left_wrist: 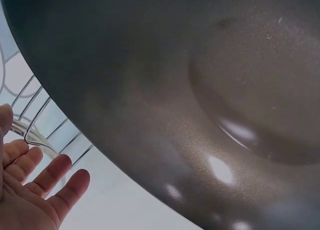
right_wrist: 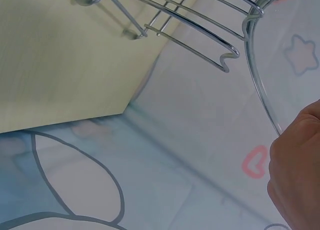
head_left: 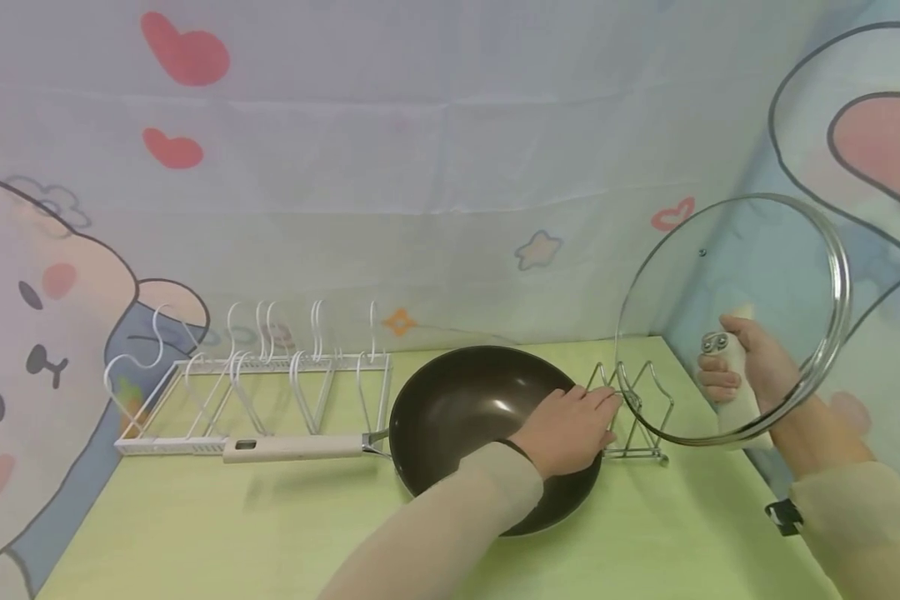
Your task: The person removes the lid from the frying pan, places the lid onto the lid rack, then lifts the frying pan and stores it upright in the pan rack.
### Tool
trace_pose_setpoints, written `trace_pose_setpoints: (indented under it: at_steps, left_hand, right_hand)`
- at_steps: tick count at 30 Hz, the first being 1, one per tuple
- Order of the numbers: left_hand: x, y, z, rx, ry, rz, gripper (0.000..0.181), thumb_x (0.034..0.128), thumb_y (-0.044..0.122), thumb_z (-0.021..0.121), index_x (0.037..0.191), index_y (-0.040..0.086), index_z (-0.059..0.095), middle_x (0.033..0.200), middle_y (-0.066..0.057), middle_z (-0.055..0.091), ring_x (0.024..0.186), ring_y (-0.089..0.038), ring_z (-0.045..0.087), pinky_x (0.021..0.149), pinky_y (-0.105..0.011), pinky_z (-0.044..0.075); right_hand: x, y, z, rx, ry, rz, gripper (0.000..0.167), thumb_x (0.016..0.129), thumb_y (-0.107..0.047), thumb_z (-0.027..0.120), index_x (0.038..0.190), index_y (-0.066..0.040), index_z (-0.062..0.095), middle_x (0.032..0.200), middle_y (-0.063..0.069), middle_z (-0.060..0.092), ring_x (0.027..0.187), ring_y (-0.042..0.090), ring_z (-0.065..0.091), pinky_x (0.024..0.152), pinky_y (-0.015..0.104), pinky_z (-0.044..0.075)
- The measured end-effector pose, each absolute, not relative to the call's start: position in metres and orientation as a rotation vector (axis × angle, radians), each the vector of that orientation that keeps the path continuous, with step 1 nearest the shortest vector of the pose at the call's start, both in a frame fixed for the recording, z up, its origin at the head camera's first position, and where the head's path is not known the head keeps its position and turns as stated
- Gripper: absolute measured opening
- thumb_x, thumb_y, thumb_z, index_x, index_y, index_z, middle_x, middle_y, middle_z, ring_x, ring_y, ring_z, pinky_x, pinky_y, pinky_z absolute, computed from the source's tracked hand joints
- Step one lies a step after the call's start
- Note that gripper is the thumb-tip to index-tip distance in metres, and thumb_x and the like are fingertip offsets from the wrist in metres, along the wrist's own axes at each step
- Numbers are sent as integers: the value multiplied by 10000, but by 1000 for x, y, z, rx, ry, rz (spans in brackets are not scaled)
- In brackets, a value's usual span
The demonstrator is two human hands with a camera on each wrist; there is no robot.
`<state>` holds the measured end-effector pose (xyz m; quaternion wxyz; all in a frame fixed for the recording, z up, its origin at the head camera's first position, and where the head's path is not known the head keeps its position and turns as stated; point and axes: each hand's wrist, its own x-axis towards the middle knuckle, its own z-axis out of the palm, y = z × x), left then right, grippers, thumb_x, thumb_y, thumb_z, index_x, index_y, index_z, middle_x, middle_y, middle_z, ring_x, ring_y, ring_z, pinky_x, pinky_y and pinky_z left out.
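Observation:
A dark frying pan (head_left: 457, 408) with a cream handle (head_left: 300, 448) lies on the table, its handle to the left. My left hand (head_left: 567, 429) reaches over the pan to a chrome wire rack (head_left: 656, 454) at its right. In the left wrist view, the fingers (left_wrist: 55, 172) are loosely extended beside the rack wires; contact is unclear. My right hand (head_left: 768, 362) grips the cream handle (head_left: 731, 371) of a glass lid (head_left: 840, 287), which is tilted nearly upright. The lid's lower left edge overlaps the rack's wires; the right wrist view shows its rim (right_wrist: 256, 75) against one wire.
A white wire rack (head_left: 172, 447) with tall curved dividers stands at the left, behind the pan handle. Patterned cloth (head_left: 420, 167) hangs behind and along both sides of the light green table (head_left: 270, 542). The chrome rack is near the table's back right corner.

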<state>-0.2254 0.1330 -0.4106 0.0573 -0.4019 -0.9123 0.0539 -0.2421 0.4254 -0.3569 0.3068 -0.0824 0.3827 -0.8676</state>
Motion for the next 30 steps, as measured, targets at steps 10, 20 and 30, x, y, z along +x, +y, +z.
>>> trace_pose_setpoints:
  at_steps: [10,20,30]
  left_hand:
    - [-228,136,-413,-1209,-2804,187,606,1137,504,445,1681,272,312,1699,141,408,1502,-93,500,1213,-288,454]
    - [-228,133,-411,-1219,-2800,196,572,1142,484,442,1667,286,335,1706,138,396,1479,-99,522,1194,-292,469]
    - [-227,133,-413,-1223,-2812,168,556,1154,458,414,1674,295,306,1710,142,375,1478,-101,520,1186,-306,483]
  right_hand:
    - [-246,414,-359,-181,1155,-2234,428,1163,-449,336,915,-129,471,709,-50,394,602,95,147,497,195,467]
    - [-244,396,-359,-26,1388,-2179,434,1154,-448,390,826,-175,468,648,-80,501,540,56,342,457,177,445]
    - [-241,384,-363,83,1543,-2149,372,1144,-489,407,933,-182,402,620,-101,527,505,23,420,439,166,446]
